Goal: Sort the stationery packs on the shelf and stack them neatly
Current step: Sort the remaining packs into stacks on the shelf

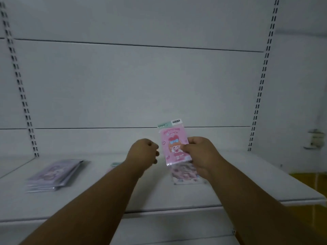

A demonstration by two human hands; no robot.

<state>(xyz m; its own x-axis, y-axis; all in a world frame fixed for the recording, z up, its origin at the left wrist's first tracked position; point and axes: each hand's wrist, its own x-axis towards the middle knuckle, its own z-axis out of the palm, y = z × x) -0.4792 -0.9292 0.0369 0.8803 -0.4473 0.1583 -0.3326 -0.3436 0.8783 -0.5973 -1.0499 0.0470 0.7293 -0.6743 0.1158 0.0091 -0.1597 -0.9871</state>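
Head view: right hand pinches a pink pack upright by its right edge, thumb on the front, fingers behind. Left hand, curled into a loose fist and holding nothing, sits just left of the pack. Below the right fingers, more pink packs lie flat on the shelf. Purple stack far left of the fist.

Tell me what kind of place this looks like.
Probably a shop aisle: white retail shelf with slotted uprights, a purple pack stack, and a header-carded pink pack in the right hand.
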